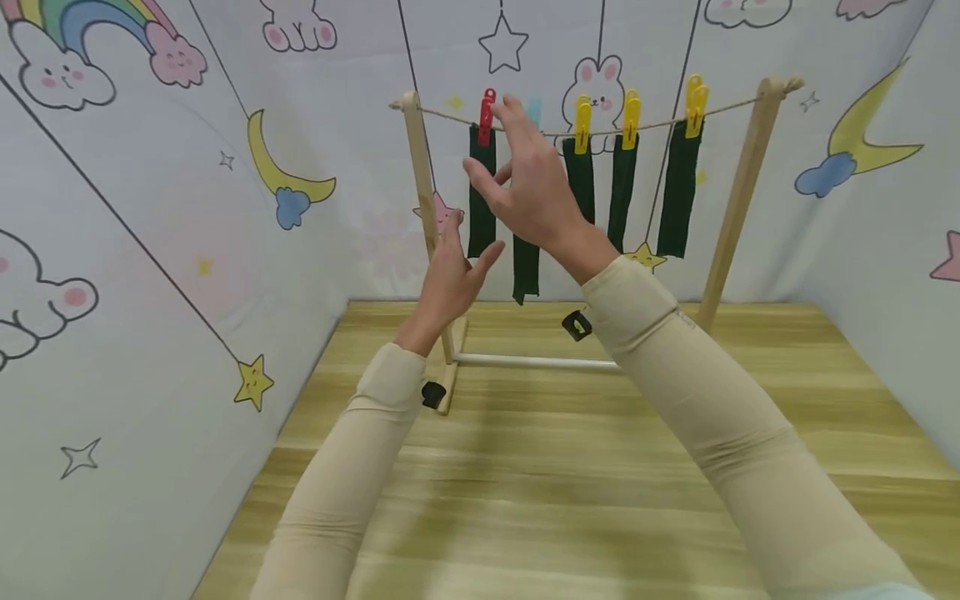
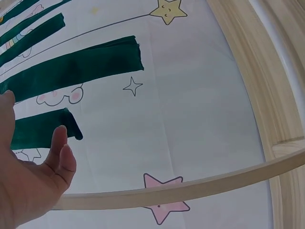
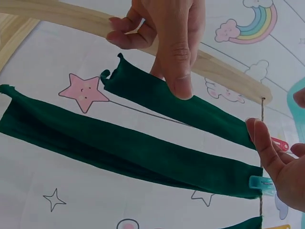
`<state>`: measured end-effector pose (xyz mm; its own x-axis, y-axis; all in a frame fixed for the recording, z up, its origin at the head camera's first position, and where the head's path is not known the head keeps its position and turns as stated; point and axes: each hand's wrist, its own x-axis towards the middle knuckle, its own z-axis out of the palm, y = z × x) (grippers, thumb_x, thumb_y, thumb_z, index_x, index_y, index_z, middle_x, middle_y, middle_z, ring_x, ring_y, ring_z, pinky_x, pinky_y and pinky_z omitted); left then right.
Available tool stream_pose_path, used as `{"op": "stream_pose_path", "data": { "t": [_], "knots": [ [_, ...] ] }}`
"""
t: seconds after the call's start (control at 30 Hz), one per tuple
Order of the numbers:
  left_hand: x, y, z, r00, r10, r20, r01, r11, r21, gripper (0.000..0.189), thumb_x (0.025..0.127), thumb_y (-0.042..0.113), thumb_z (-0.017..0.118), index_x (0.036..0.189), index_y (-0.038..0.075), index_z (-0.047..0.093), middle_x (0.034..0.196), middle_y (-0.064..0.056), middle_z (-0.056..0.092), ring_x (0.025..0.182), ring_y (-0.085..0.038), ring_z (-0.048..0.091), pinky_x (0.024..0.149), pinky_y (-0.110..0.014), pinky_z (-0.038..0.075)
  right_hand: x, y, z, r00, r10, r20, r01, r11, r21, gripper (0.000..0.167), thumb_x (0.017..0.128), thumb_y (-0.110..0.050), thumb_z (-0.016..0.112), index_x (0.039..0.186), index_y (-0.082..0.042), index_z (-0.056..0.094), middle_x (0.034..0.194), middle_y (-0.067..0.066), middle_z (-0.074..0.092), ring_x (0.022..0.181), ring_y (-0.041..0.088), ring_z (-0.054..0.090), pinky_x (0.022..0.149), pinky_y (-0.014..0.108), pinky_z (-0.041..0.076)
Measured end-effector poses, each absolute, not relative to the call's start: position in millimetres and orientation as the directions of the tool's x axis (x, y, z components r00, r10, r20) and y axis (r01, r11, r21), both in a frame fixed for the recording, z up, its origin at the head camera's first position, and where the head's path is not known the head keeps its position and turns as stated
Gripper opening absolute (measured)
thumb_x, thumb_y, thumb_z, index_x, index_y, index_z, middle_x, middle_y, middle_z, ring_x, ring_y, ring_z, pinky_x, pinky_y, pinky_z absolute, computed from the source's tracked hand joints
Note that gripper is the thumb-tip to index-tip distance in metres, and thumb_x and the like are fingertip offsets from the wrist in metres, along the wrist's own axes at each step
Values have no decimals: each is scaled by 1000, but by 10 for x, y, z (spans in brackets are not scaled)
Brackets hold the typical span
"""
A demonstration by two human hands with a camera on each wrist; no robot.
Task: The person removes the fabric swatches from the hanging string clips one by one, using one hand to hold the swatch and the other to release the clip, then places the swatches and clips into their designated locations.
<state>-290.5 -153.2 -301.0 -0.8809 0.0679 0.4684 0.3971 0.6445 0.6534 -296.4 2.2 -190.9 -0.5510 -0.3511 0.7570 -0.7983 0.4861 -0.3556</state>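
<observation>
My right hand (image 1: 534, 185), fingers apart and empty, is nearer the red peg (image 1: 487, 121) than my relaxed, empty left hand (image 1: 450, 282).

We count as follows. Green strips (image 1: 680, 192): five. Pegs: one red peg (image 1: 486, 119), one pale blue peg (image 3: 261, 184), yellow pegs (image 1: 582, 125) at three strips; whether the rightmost is single or doubled, we cannot tell. Rope (image 1: 735, 107): one. Posts (image 1: 738, 192): two. White rod (image 1: 536, 362): one. Worktop (image 1: 525, 500): one. Left hand (image 1: 452, 279): one. Right hand (image 1: 534, 185): one. Sleeves (image 1: 720, 408): two. Black pieces (image 1: 432, 394): two. In the head view we list moons (image 1: 279, 173), two; rainbow (image 1: 73, 25), one.
</observation>
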Motion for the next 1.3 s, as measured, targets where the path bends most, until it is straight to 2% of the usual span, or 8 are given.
{"op": "stream_pose_path", "data": {
  "t": [0.1, 0.23, 0.47, 0.57, 0.77, 0.9, 1.03, 1.3],
  "knots": [
    [-2954, -1525, -2980, -878, 55, 476, 395, 644, 655, 86, 100, 52, 55, 159, 4, 14, 162, -14, 27, 128, -31, 55, 104, -43, 46, -2998, -14, -1855, -572, -346, 744, -784, 496, -373, 65, 101, -30, 58, 152, 2, 34, 161, 17, 27, 77, 20, 68, 82, 24, 54],
    [-3007, -1520, -2938, -874, 52, 483, 408, 620, 670, 81, 102, 48, 53, 158, 3, 16, 157, -16, 35, 123, -33, 58, 108, -45, 41, -3022, -52, -1783, -614, -334, 715, -754, 517, -406, 64, 102, -29, 55, 153, 1, 32, 162, 15, 26, 77, 20, 68, 81, 21, 53],
    [-3060, -1477, -2842, -876, 56, 479, 437, 511, 740, 74, 103, 45, 52, 158, 7, 19, 154, -16, 41, 72, -30, 65, 75, -34, 57, -3055, -89, -1669, -645, -294, 705, -731, 504, -459, 61, 103, -24, 55, 152, 3, 30, 141, 16, 51, 93, 21, 67, 91, 21, 50],
    [-3087, -1458, -2816, -880, 66, 470, 451, 423, 786, 71, 103, 39, 54, 157, 9, 20, 151, -16, 45, 67, -29, 63, 65, -28, 54, -3060, -107, -1649, -688, -278, 670, -699, 503, -509, 62, 104, -22, 55, 154, 2, 27, 134, 17, 55, 96, 19, 67, 90, 20, 50],
    [-3133, -1435, -2775, -877, 58, 477, 477, 212, 853, 60, 104, 28, 55, 153, 7, 27, 136, -18, 56, 67, -29, 63, 57, -23, 51, -3067, -153, -1636, -761, -266, 591, -641, 448, -623, 64, 105, -22, 53, 156, -4, 20, 112, 15, 60, 75, 20, 70, 72, 20, 55],
    [-3145, -1440, -2776, -893, 23, 449, 447, 149, 882, 57, 105, 27, 55, 152, 7, 30, 132, -18, 59, 70, -24, 65, 61, -24, 53, -3085, -174, -1659, -783, -257, 567, -622, 364, -693, 62, 106, -22, 51, 157, -7, 20, 135, 12, 56, 77, 25, 71, 67, 23, 56],
    [-3155, -1432, -2773, -907, 1, 422, 419, 120, 900, 53, 105, 26, 55, 150, 7, 35, 125, -18, 63, 73, -21, 66, 66, -25, 55, -3114, -187, -1687, -801, -218, 558, -599, 297, -743, 60, 107, -22, 48, 157, -7, 20, 159, 3, 35, 80, 24, 70, 67, 24, 56],
    [-3145, -1375, -2720, -904, -46, 424, 421, 73, 904, 41, 106, 21, 52, 142, 3, 45, 115, -19, 63, 70, -16, 64, 64, -24, 54, -3151, -228, -1678, -814, -155, 560, -580, 270, -769, 57, 108, -27, 44, 157, -7, 24, 155, 2, 41, 79, 22, 69, 67, 24, 55]
  ]
}}
